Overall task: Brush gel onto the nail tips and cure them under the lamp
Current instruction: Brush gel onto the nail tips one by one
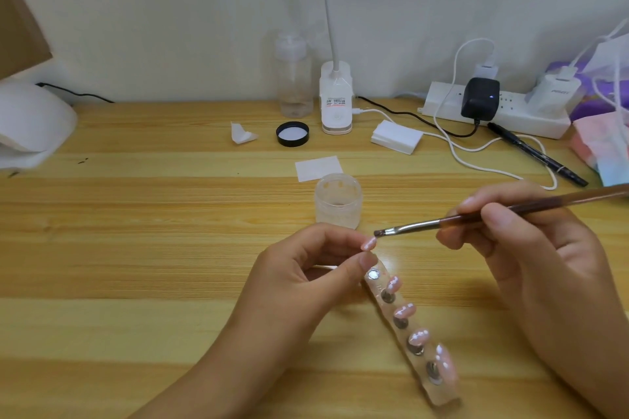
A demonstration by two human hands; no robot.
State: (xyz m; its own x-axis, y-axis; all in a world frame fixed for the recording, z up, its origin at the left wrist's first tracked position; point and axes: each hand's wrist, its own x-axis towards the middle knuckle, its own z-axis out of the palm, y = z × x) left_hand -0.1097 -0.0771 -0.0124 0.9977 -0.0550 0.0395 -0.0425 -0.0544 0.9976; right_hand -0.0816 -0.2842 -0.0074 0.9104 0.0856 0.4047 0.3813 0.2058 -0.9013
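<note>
My left hand (306, 269) pinches a small pink nail tip (369, 243) between thumb and fingers, lifted off its holder. My right hand (531, 248) holds a brown-handled gel brush (476, 214), and its bristles touch the end of that nail tip. A clear magnetic holder strip (410, 333) lies on the table below, carrying several pink nail tips (418, 337); its top magnet is bare. An open clear gel jar (338, 201) stands just behind my hands. The white curing lamp (32, 122) sits at the far left edge.
The jar's black lid (292, 134), white wipes (318, 168), a pad stack (396, 136), a clear bottle (294, 78) and a desk-lamp base (336, 99) stand behind. A power strip (503, 112) with cables and a black pen (537, 153) lie at right.
</note>
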